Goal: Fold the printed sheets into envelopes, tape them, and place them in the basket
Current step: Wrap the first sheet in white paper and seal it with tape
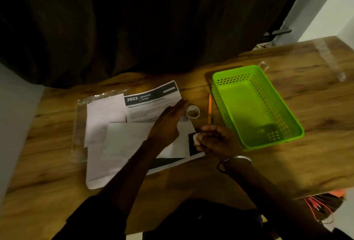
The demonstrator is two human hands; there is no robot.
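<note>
— Left hand (168,122): are we gripping anything?
— We're holding it flat over the folded sheet (124,140), fingertips by the tape roll (193,112). Right hand (216,140) is pinching a pale scrap (196,137) near the green basket (236,70).

You are holding your left arm out from the lower left, the bare forearm slanting up and to the right. Your left hand (166,124) is lying palm down with its fingers (179,108) stretched straight and close together, pointing away from you; the fingertips are blurred. Your right forearm is angling in from the lower right, up and to the left, and you are wearing a bangle (236,159) at that wrist. Your right hand (218,141) is sitting just beside the left but apart from it, fingers curled in. It is pinching a small pale piece (196,137) between thumb and fingertips.
</note>
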